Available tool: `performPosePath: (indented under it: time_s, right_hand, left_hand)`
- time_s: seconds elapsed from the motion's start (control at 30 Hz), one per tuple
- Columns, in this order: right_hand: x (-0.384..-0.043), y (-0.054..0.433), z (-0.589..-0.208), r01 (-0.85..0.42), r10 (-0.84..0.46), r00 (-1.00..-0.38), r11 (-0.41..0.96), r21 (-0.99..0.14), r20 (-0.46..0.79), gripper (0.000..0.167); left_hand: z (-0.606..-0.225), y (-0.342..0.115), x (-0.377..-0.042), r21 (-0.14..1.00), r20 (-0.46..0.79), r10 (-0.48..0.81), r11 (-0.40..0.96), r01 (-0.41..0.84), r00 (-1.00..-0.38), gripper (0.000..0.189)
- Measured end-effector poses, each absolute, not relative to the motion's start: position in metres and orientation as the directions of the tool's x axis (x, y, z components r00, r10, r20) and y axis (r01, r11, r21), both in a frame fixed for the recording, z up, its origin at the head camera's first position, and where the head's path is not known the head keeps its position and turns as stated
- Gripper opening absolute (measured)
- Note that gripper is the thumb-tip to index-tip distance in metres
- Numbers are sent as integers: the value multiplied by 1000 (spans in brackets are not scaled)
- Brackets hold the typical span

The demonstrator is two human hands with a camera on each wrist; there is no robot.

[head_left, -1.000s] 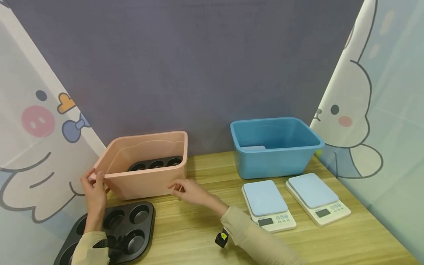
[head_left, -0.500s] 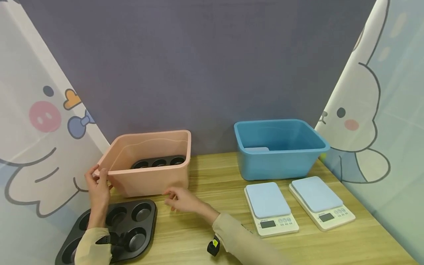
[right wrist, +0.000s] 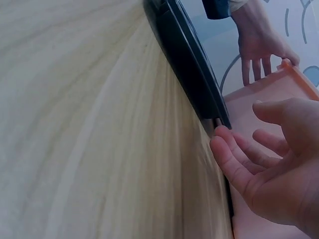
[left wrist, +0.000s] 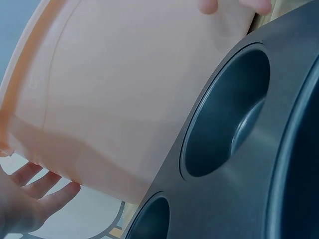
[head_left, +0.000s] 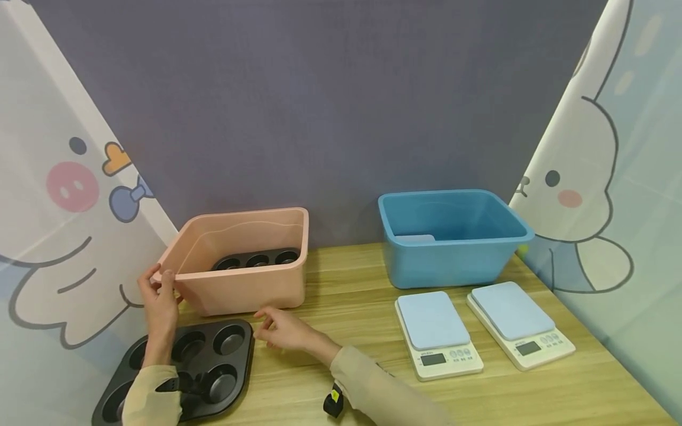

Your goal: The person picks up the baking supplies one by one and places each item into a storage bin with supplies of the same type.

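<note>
At the left, a pink plastic bin (head_left: 240, 290) holds a black muffin pan (head_left: 258, 259). My left hand (head_left: 161, 307) grips its front left corner, thumb over the rim and fingers along the end wall (left wrist: 45, 186). Just in front of the bin lies a second black muffin pan (head_left: 215, 349) with round cups, partly hidden by my left forearm. My right hand (head_left: 283, 329) is beside that pan's far right corner, palm turned towards the bin. Its fingers are loosely bent and hold nothing, with the fingertips (right wrist: 222, 144) right at the pan's edge.
A blue bin (head_left: 453, 260) stands at the back right with a pale flat item (head_left: 415, 238) inside. Two white kitchen scales, the nearer one (head_left: 434, 331) and the other (head_left: 514, 319), lie before it on the wooden table (head_left: 341, 290). A grey cloth (head_left: 319, 118) hangs behind.
My right hand has moved left and slightly nearer, from the pink bin's front wall to the corner of the front muffin pan. My left hand keeps its grip. The head view shifted slightly.
</note>
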State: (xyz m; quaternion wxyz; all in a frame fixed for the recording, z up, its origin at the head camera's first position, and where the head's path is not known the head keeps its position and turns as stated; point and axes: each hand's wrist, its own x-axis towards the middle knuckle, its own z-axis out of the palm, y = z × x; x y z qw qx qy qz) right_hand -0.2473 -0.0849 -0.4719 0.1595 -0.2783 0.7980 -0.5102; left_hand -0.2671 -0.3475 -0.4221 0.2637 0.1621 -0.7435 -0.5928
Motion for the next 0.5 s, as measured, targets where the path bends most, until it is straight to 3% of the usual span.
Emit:
performPosePath:
  time_s: [0.5]
  right_hand:
    - [-245, -103, -481, -199, -580, -813, 344, -918, -41, 54]
  left_hand:
    - [-420, -346, -267, 968, 176, -556, 246, 40, -812, 49]
